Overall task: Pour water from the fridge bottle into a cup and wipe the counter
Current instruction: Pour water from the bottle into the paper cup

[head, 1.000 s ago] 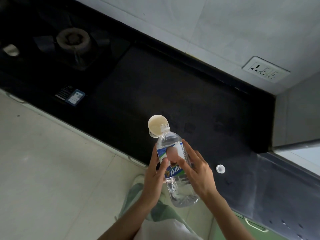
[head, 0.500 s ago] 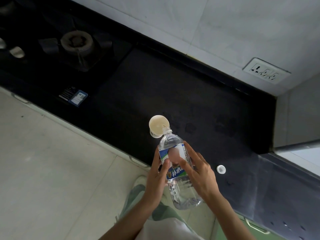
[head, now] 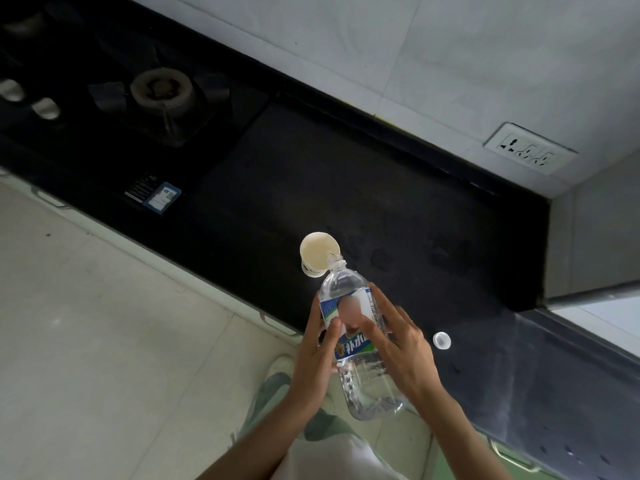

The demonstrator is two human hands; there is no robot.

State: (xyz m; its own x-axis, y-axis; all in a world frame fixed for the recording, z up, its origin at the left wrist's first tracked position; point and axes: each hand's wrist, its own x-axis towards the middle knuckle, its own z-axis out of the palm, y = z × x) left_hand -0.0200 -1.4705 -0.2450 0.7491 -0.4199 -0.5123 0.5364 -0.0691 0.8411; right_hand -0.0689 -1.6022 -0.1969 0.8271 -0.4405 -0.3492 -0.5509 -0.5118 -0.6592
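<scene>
A clear plastic water bottle (head: pixel 360 372) with a blue and white label is tilted, its uncapped neck over the rim of a small cream paper cup (head: pixel 318 252). The cup stands upright near the front edge of the black counter (head: pixel 346 188). My left hand (head: pixel 317 355) grips the bottle's left side. My right hand (head: pixel 403 351) holds its right side with fingers spread along the label. The bottle's white cap (head: pixel 442 340) lies on the counter to the right of my hands.
A gas hob with a burner (head: pixel 162 88) and knobs (head: pixel 45 108) takes up the counter's left part. A wall socket (head: pixel 530 153) sits at the upper right. Tiled floor (head: pixel 104 323) lies below the counter edge, where my shoe shows.
Both hands have kept hold of the tilted bottle over the cup. The view has shifted slightly, so the hob sits further right in frame.
</scene>
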